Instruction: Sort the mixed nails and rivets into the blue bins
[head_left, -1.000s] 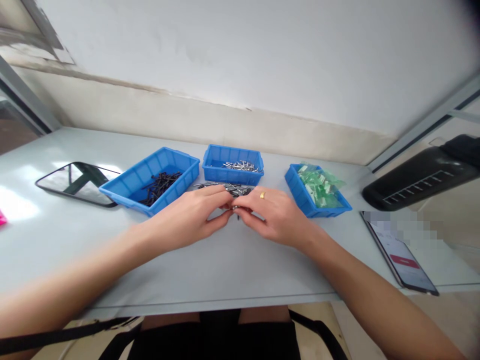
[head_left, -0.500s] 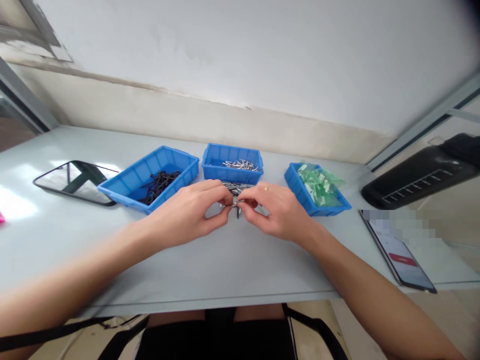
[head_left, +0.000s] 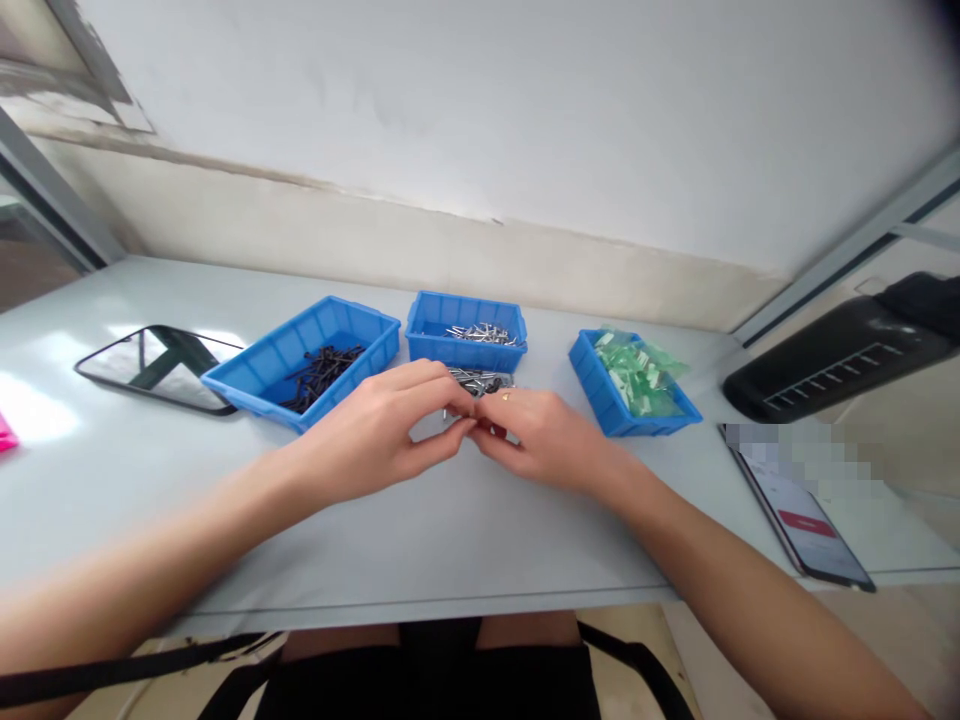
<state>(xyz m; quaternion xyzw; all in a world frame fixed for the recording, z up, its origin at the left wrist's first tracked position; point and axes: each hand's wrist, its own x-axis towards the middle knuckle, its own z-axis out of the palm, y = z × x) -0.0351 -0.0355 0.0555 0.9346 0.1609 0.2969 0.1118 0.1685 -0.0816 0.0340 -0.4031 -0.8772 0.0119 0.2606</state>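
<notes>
My left hand (head_left: pixel 390 420) and my right hand (head_left: pixel 555 437) meet fingertip to fingertip above the middle of the table. Both are closed in a pinch, and whatever lies between the fingers is hidden. Just behind the fingertips, a pile of long silver screw-like pieces (head_left: pixel 480 381) partly shows. Beyond it stands a blue bin (head_left: pixel 463 351) with small silver screw-like pieces (head_left: pixel 486 333). To the left, a larger blue bin (head_left: pixel 262 350) contains dark screw-like pieces (head_left: pixel 322 375). A third blue bin (head_left: pixel 600 385), on the right, is heaped with small green plastic packets (head_left: pixel 639 375).
A black-framed mirror-like panel (head_left: pixel 159 368) lies at the left, with a pink object (head_left: pixel 6 436) at the table's edge of view. On the right are a phone (head_left: pixel 799 515) and a large black bottle (head_left: pixel 832 350). A wall (head_left: pixel 480 240) rises behind the table (head_left: pixel 450 540).
My fingertips have closed together, covering the small metallic piece that showed between them before. My right hand has shifted slightly down and toward the left one.
</notes>
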